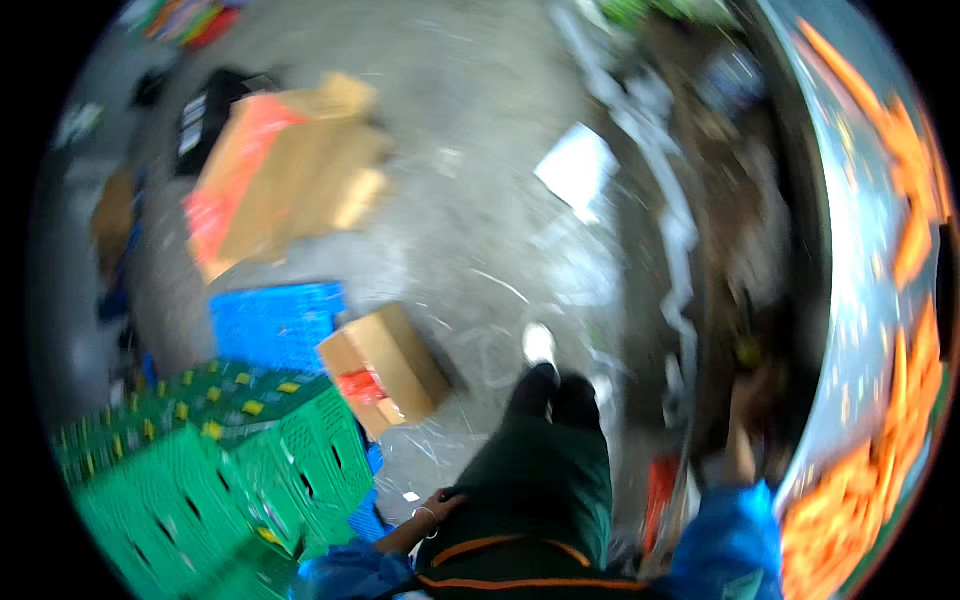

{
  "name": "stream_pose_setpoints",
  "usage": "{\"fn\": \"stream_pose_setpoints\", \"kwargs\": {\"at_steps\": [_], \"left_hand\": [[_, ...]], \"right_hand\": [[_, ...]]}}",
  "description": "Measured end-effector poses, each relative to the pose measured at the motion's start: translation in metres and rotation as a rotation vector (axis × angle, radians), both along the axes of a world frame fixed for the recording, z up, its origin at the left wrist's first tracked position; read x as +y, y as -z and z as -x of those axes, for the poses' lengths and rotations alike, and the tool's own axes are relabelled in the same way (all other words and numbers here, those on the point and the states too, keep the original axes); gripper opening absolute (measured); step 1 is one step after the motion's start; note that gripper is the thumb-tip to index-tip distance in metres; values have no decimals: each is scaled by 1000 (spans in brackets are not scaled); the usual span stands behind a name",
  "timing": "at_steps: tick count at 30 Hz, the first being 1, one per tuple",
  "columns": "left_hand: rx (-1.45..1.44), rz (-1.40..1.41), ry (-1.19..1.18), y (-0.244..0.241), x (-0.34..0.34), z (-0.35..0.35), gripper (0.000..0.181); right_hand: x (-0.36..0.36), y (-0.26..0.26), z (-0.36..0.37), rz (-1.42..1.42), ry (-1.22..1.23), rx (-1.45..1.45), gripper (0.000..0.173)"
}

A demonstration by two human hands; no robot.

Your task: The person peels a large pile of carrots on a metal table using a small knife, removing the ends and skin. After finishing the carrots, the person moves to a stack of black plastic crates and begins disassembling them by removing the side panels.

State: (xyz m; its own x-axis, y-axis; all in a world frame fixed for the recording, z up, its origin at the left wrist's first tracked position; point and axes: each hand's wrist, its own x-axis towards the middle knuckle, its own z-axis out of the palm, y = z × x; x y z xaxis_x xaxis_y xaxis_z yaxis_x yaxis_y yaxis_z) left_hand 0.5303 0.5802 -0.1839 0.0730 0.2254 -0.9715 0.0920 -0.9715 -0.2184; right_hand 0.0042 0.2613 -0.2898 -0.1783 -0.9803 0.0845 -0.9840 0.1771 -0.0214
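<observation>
My left hand (442,508), with a bracelet at the wrist, lies against the side of the dark green apron (532,480) over my legs. A small dark patch shows at its fingers, and whether it grips anything is unclear. On the other side my right hand (754,397) reaches down into the shadow beside the metal table (817,420). Just beyond its fingers is a small yellowish thing (748,351), too blurred to name. Orange carrots (840,517) lie heaped on the table.
Green plastic crates (300,450) stand at the lower left, beside an open cardboard box (397,367) and a blue plastic crate (274,322). Farther off lies a larger carton (300,165) with red wrapping. White sheeting (577,169) and a long pale strip (667,195) are on the floor.
</observation>
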Motion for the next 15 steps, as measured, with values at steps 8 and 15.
{"fn": "stream_pose_setpoints", "kwargs": {"at_steps": [8,15], "left_hand": [[114,222,-8,-47,-83,-32,67],[120,505,64,-25,-260,-88,65]], "right_hand": [[114,-46,-197,-954,0,-676,37],[-123,-201,-312,-1052,-147,-1090,45]]}}
